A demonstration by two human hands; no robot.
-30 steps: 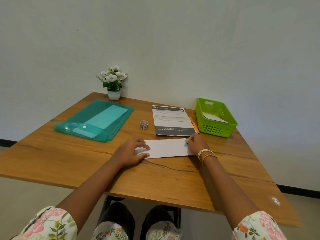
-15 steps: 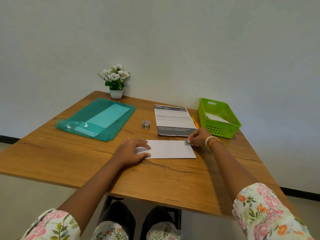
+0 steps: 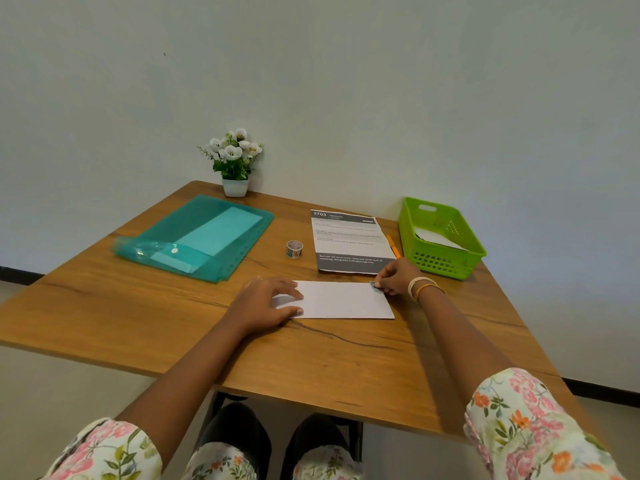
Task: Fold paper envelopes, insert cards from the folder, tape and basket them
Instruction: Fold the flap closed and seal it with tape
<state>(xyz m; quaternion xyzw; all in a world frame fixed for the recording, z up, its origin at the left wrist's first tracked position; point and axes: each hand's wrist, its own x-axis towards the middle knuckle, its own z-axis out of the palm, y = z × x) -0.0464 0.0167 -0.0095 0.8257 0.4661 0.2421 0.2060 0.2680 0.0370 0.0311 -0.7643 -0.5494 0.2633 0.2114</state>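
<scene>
A folded white paper envelope [image 3: 341, 299] lies flat on the wooden table [image 3: 138, 306] in front of me. My left hand [image 3: 263, 301] rests on its left end with fingers spread, holding it down. My right hand [image 3: 394, 277] is at the envelope's far right corner, fingertips pinching a small piece of patterned tape [image 3: 375, 285] against the paper. The tape roll [image 3: 294, 249] stands behind the envelope. The teal folder [image 3: 197, 237] with cards inside lies at the left. The green basket [image 3: 440, 233] at the right holds a white envelope.
A printed instruction sheet [image 3: 349, 242] lies between the tape roll and the basket, with an orange pen [image 3: 393, 245] along its right edge. A small potted plant with white flowers [image 3: 235, 164] stands at the far edge by the wall.
My right hand has shifted slightly along the envelope's far right corner with the tape piece. My left hand has stayed on the left end. The view has moved a little.
</scene>
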